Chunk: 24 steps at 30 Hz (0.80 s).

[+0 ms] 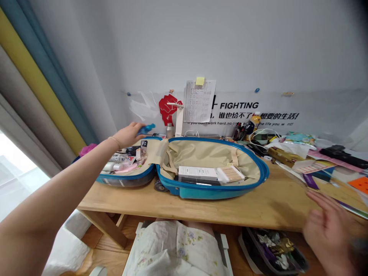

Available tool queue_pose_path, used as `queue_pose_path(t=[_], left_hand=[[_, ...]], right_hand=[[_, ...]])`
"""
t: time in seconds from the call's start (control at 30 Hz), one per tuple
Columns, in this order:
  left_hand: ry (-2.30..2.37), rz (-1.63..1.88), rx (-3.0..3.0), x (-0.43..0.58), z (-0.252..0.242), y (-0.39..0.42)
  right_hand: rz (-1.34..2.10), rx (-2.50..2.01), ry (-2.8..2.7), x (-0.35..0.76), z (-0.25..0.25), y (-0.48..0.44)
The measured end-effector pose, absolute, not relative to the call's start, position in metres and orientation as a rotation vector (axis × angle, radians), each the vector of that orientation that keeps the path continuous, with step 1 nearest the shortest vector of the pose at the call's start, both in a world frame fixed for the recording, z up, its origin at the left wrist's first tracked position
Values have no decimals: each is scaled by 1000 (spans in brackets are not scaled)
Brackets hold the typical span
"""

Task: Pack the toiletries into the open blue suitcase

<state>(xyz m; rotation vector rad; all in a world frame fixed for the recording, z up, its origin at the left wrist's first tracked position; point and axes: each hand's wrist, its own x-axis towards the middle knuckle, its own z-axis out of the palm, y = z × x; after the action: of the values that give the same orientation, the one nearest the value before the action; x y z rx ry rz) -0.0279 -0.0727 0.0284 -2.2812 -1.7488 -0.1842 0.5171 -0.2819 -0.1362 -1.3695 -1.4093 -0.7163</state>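
Note:
Above the back edge of the suitcase's left half, my left hand [130,134] is closed on a small shiny blue object [148,128], blurred and partly hidden by the fingers. The blue hard-shell suitcase [207,193] lies open on the wooden table. Its left half holds several small items, among them a pink-and-white tube [123,167]. In the beige-lined right half, a white box [197,172] lies beside a pack of thin wooden sticks [230,173]. My right hand [327,226], smeared by motion, hovers at the table's right front edge with its fingers stretched out, holding nothing visible.
Papers, a gold-brown pouch [283,156], cables and a yellow-labelled bottle [254,124] crowd the table's right side. A white lamp [179,120] and a small bottle [169,131] stand behind the suitcase. Below the table, a dark bin [299,264] holds wrappers.

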Motion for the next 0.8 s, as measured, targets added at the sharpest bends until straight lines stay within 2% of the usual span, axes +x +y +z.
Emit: queue_pose_path(t=[0.13, 0.27, 0.43, 0.8], left_hand=[[-1393, -252, -2675, 45, 33, -99], [-1239, -45, -2911, 104, 19, -105], [-1283, 201, -2946, 164, -5, -85], [-1452, 407, -2964, 277, -46, -58]], right_hand=[[-604, -1113, -1487, 476, -122, -211], [-454, -1007, -1399, 443, -125, -184], [-390, -1020, -1337, 438, -142, -184], [-436, -931, -1415, 445, -146, -184]])
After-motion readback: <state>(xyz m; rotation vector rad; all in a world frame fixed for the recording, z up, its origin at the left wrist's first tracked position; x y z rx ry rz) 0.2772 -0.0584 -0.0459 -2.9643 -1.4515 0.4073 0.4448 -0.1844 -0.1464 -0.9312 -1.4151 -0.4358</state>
